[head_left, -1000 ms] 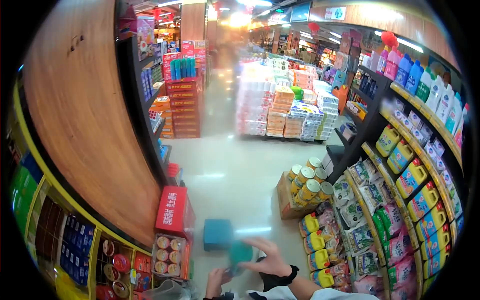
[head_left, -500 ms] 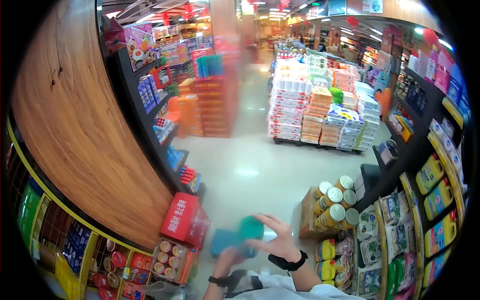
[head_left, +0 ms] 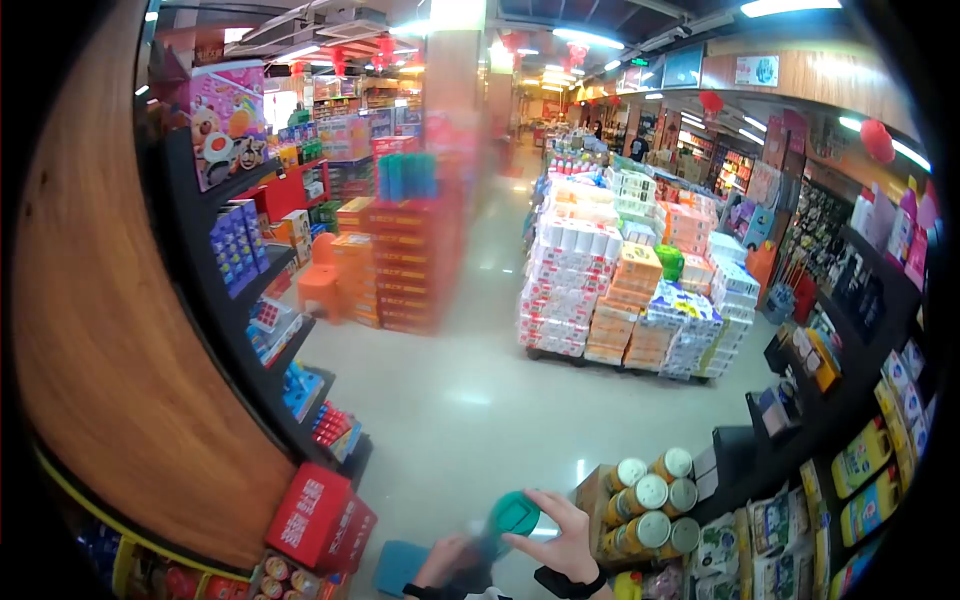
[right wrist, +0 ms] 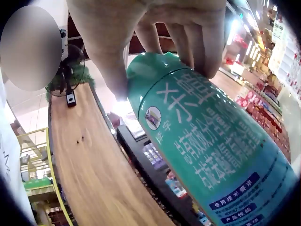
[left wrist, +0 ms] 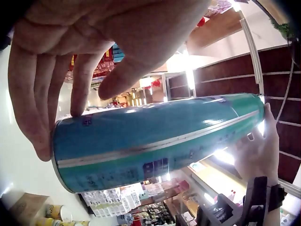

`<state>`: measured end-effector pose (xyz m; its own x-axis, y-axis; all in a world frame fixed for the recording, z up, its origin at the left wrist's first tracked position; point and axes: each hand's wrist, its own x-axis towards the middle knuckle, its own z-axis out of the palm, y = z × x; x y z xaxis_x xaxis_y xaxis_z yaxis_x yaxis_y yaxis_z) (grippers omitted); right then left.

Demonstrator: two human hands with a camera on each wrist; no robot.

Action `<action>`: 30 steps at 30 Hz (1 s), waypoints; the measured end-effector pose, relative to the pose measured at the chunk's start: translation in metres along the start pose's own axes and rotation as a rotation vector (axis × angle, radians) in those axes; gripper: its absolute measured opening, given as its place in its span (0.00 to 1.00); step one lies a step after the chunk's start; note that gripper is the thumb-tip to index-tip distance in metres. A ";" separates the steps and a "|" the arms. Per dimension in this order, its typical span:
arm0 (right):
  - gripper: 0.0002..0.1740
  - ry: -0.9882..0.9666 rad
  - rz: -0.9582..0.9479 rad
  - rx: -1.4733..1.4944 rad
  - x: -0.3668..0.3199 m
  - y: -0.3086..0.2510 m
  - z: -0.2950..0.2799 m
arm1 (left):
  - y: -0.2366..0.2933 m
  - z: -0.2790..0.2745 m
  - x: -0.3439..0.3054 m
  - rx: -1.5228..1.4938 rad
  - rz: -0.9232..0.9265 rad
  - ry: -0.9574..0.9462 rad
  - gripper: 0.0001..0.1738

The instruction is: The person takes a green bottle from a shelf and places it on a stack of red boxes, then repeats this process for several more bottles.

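Note:
A green and blue spray can (head_left: 516, 514) is between the two hands at the bottom of the head view. The right hand (head_left: 564, 538) grips its green cap end, thumb on one side and fingers on the other, as the right wrist view shows on the can (right wrist: 202, 136) with the hand (right wrist: 174, 33). At the can's base, in the left wrist view, the left hand (left wrist: 84, 52) has its fingertips on the blue end of the can (left wrist: 155, 136). The left hand (head_left: 448, 562) is blurred in the head view. White printed characters cover the can's side.
A red box (head_left: 310, 520) and a blue stool (head_left: 402, 568) stand on the floor at lower left. Stacked tins (head_left: 650, 495) in a carton are just right of the hands. Paper packs (head_left: 630, 270) are piled ahead; shelves line both sides.
The view has tilted up and the aisle has shifted. The can has stayed between the hands, with its green cap turned more toward the head camera and the right hand round it.

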<state>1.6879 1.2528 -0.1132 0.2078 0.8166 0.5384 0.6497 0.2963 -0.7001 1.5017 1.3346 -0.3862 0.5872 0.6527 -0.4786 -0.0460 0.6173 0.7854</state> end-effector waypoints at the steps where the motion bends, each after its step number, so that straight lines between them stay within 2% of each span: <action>1: 0.35 -0.005 -0.004 -0.014 0.018 0.010 0.004 | 0.012 0.002 0.021 -0.009 0.020 0.011 0.15; 3: 0.35 -0.012 -0.019 -0.033 0.056 0.037 0.016 | 0.042 0.007 0.060 -0.037 0.061 0.035 0.15; 6: 0.35 -0.029 -0.037 -0.022 0.125 0.073 0.040 | 0.110 0.007 0.110 -0.056 -0.019 0.082 0.15; 8: 0.35 -0.049 -0.010 0.015 0.171 0.087 0.054 | 0.137 -0.003 0.145 0.016 0.027 0.123 0.17; 11: 0.35 -0.086 -0.109 0.000 0.233 0.122 0.071 | 0.193 -0.024 0.181 -0.016 0.056 0.175 0.16; 15: 0.37 -0.119 -0.092 0.039 0.290 0.147 0.104 | 0.226 -0.045 0.228 0.113 0.101 0.345 0.14; 18: 0.37 -0.126 -0.120 0.108 0.321 0.165 0.123 | 0.237 -0.065 0.253 0.032 0.048 0.406 0.13; 21: 0.36 -0.205 -0.031 0.143 0.351 0.190 0.137 | 0.265 -0.066 0.258 -0.018 0.075 0.413 0.13; 27: 0.35 -0.235 -0.137 0.237 0.430 0.244 0.154 | 0.297 -0.077 0.316 -0.039 0.053 0.463 0.15; 30: 0.35 -0.255 -0.088 0.289 0.462 0.282 0.157 | 0.323 -0.080 0.355 0.035 0.029 0.478 0.16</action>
<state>1.8523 1.7919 -0.1355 -0.0517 0.8680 0.4939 0.4166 0.4682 -0.7792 1.6304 1.8011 -0.3338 0.1487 0.8031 -0.5769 -0.0242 0.5862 0.8098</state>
